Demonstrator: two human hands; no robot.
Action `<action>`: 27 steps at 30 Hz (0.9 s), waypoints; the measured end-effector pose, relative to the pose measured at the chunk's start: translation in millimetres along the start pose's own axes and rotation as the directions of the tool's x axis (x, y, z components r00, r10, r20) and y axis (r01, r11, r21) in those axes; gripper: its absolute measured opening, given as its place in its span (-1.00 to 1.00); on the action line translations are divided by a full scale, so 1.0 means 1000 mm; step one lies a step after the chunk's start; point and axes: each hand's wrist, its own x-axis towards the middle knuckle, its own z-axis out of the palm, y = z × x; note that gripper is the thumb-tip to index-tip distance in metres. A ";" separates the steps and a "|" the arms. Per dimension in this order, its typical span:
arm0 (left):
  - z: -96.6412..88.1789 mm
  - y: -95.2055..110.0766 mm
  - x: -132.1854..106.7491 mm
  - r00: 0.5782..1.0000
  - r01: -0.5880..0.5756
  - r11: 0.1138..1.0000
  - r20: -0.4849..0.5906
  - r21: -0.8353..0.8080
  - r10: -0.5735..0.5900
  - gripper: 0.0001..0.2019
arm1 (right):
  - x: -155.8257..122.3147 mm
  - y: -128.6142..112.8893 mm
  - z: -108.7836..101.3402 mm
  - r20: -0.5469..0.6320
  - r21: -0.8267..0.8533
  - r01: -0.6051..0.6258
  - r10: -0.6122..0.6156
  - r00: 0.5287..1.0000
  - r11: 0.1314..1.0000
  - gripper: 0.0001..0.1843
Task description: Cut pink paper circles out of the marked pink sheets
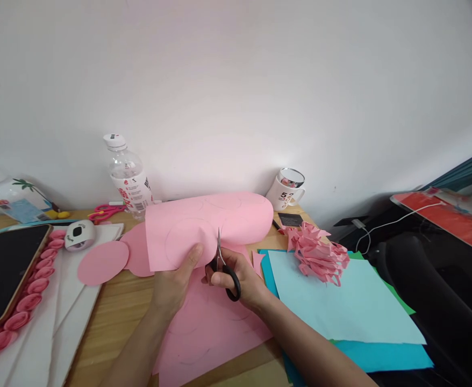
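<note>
A curled sheet of pink paper [183,228] with circles drawn on it is held up over the desk. My left hand [175,285] pinches its lower edge, thumb on top and the fingers hidden behind. My right hand [240,277] is closed around black-handled scissors [231,285], whose blades point up and meet the paper's edge just right of my left thumb. Another pink sheet [204,344] with drawn circles lies under my hands. Cut pink circles [104,262] rest on the left.
Pink paper scraps [319,252] sit on light blue sheets [341,306] at right. A plastic bottle [129,180] and a white mug [286,189] stand by the wall. At left are a phone [8,269], rolled pink paper flowers [30,302] and pink scissors [105,212].
</note>
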 end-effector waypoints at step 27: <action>0.001 -0.003 -0.004 0.994 -0.102 0.980 -0.033 0.170 0.109 -0.48 | 0.000 -0.004 -0.002 -0.044 -0.143 0.051 -0.058 0.997 0.988 -0.54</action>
